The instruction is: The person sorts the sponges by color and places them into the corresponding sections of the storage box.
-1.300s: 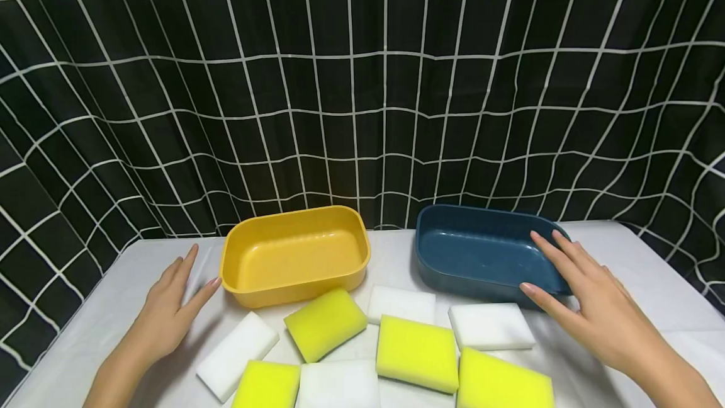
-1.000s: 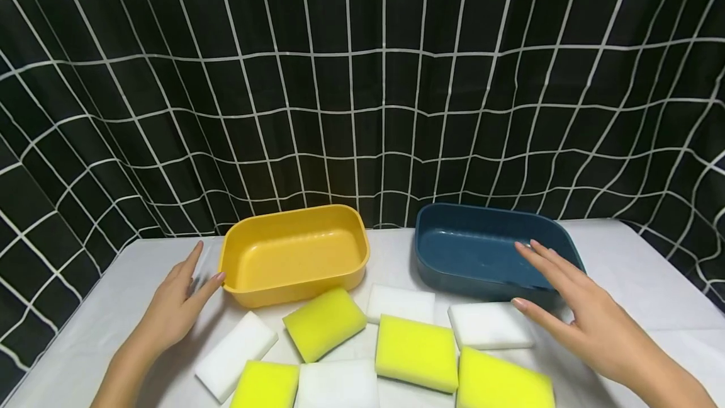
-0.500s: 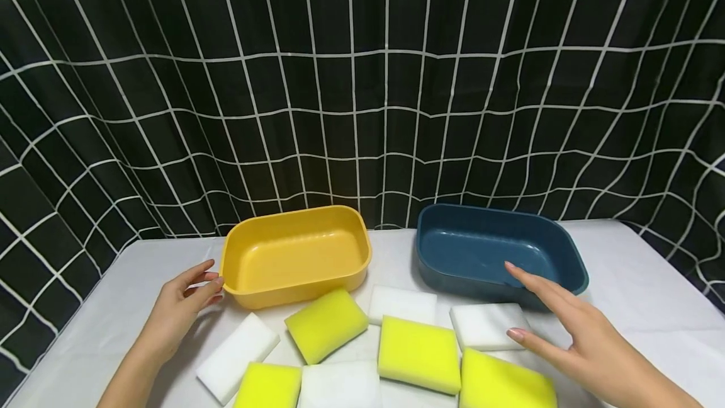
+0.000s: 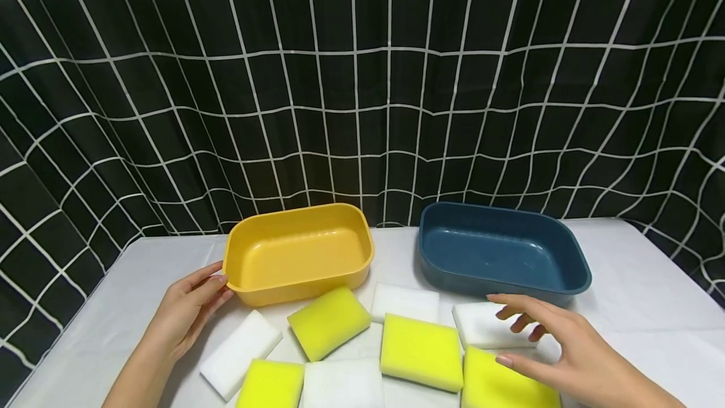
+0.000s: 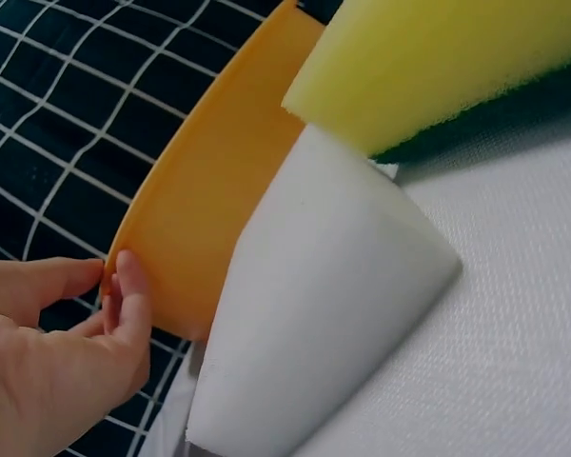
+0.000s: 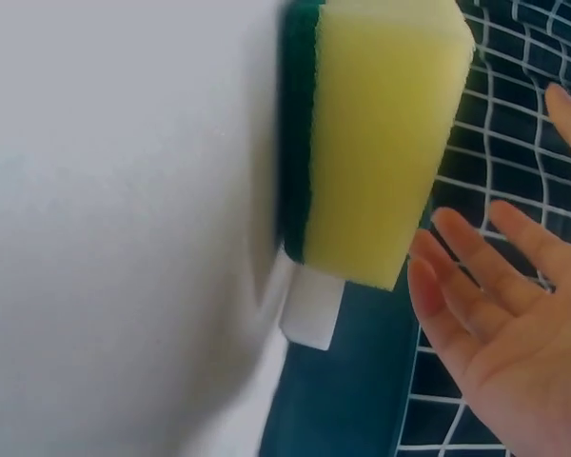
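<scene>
My left hand pinches the rim at the left end of a yellow plastic bin; the left wrist view shows its fingertips at the rim, beside the bin wall. A white sponge block lies below that hand. My right hand, fingers loosely bent and holding nothing, hovers over a yellow sponge and a white sponge block. In the right wrist view, a yellow sponge with a green scouring layer is beside its fingertips. Part of the white block is hidden behind the right hand.
A dark blue bin stands at the back right. Between the hands lie yellow sponges and white blocks on a white cloth. A black curtain with a white grid hangs behind.
My left hand has closed its fingers onto the yellow bin's rim. My right hand has come back from over the blue bin toward the near sponges, its fingers bending.
</scene>
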The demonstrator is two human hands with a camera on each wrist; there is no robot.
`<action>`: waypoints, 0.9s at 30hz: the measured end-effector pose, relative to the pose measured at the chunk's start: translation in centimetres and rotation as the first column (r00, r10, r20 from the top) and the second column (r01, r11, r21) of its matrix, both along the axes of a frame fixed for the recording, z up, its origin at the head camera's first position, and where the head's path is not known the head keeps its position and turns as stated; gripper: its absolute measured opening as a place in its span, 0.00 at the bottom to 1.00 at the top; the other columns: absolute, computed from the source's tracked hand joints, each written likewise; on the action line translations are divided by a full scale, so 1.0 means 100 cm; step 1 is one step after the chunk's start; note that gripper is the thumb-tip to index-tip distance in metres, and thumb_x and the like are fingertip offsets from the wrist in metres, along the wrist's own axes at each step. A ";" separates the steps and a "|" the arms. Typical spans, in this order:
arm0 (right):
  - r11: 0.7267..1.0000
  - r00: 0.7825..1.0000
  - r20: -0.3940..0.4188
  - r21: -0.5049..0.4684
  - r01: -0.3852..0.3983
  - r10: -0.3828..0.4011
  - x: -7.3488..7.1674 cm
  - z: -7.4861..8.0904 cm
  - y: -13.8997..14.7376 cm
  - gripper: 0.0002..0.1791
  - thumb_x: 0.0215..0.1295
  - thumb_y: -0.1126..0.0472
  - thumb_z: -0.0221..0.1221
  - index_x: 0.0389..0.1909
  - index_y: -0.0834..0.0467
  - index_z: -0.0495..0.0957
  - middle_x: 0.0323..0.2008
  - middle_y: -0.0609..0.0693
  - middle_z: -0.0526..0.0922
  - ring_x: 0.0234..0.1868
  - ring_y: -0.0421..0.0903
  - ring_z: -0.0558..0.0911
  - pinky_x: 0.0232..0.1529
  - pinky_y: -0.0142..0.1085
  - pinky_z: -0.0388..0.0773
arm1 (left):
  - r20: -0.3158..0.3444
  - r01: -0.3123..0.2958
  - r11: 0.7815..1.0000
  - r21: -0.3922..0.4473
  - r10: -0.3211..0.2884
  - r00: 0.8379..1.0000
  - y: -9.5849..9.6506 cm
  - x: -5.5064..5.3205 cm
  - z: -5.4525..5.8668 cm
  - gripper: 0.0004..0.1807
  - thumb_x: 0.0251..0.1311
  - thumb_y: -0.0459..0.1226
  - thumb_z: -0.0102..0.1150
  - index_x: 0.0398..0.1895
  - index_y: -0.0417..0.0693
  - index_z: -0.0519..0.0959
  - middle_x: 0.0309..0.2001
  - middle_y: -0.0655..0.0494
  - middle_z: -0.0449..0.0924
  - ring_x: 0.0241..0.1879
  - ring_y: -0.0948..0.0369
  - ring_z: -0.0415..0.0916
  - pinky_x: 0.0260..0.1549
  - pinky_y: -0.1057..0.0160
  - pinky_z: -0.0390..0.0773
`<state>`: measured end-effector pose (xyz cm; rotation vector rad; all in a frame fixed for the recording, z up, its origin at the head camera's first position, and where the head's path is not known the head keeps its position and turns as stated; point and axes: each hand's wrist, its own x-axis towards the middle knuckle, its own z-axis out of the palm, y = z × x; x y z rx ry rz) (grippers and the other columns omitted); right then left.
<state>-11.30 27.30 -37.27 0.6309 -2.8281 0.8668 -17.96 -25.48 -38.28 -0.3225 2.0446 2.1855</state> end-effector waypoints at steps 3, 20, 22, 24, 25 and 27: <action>0.998 0.998 0.016 -0.018 -0.055 0.056 0.001 -0.002 0.000 0.35 0.59 0.49 0.78 0.67 0.46 0.77 0.49 0.38 0.83 0.42 0.33 0.79 0.34 0.31 0.81 | 0.013 -0.012 0.999 0.039 0.011 1.000 0.000 0.000 -0.001 0.34 0.81 0.31 0.49 0.83 0.34 0.51 0.56 0.54 0.75 0.45 0.71 0.83 0.55 0.72 0.84; 0.982 0.933 0.313 0.008 -0.188 0.176 0.001 -0.008 -0.001 0.38 0.58 0.43 0.77 0.67 0.50 0.75 0.52 0.40 0.83 0.45 0.32 0.77 0.43 0.29 0.83 | 0.062 -0.045 0.992 0.115 0.038 0.997 0.005 -0.001 -0.003 0.35 0.82 0.33 0.48 0.85 0.38 0.49 0.48 0.58 0.78 0.44 0.70 0.82 0.54 0.72 0.84; 0.985 0.916 0.367 -0.004 -0.175 0.165 0.002 -0.007 -0.002 0.38 0.58 0.44 0.77 0.68 0.49 0.76 0.52 0.41 0.83 0.46 0.34 0.78 0.44 0.29 0.82 | 0.063 -0.046 0.992 0.114 0.039 0.997 0.005 -0.001 -0.002 0.35 0.82 0.33 0.49 0.85 0.38 0.49 0.46 0.59 0.78 0.43 0.71 0.81 0.54 0.72 0.85; 0.987 0.894 0.422 -0.019 -0.158 0.151 0.002 -0.006 -0.003 0.38 0.57 0.46 0.78 0.67 0.49 0.76 0.54 0.42 0.82 0.47 0.38 0.78 0.46 0.28 0.82 | 0.062 -0.044 0.993 0.112 0.038 0.997 0.005 -0.001 -0.002 0.35 0.82 0.33 0.49 0.85 0.38 0.49 0.46 0.59 0.79 0.42 0.71 0.81 0.53 0.73 0.85; 0.989 0.883 0.447 -0.027 -0.148 0.144 0.002 -0.006 -0.004 0.38 0.56 0.47 0.78 0.67 0.49 0.76 0.55 0.44 0.82 0.48 0.40 0.78 0.46 0.27 0.82 | 0.064 -0.044 0.993 0.111 0.037 0.997 0.005 -0.001 -0.002 0.35 0.82 0.33 0.49 0.85 0.38 0.49 0.46 0.59 0.79 0.42 0.71 0.81 0.53 0.73 0.85; 0.991 0.867 0.481 -0.032 -0.130 0.130 0.003 -0.004 -0.006 0.38 0.56 0.47 0.78 0.67 0.49 0.76 0.58 0.44 0.81 0.49 0.44 0.78 0.48 0.26 0.81 | 0.065 -0.045 0.993 0.108 0.038 0.997 0.005 -0.001 -0.002 0.35 0.82 0.33 0.49 0.85 0.39 0.50 0.47 0.58 0.78 0.43 0.71 0.81 0.53 0.73 0.85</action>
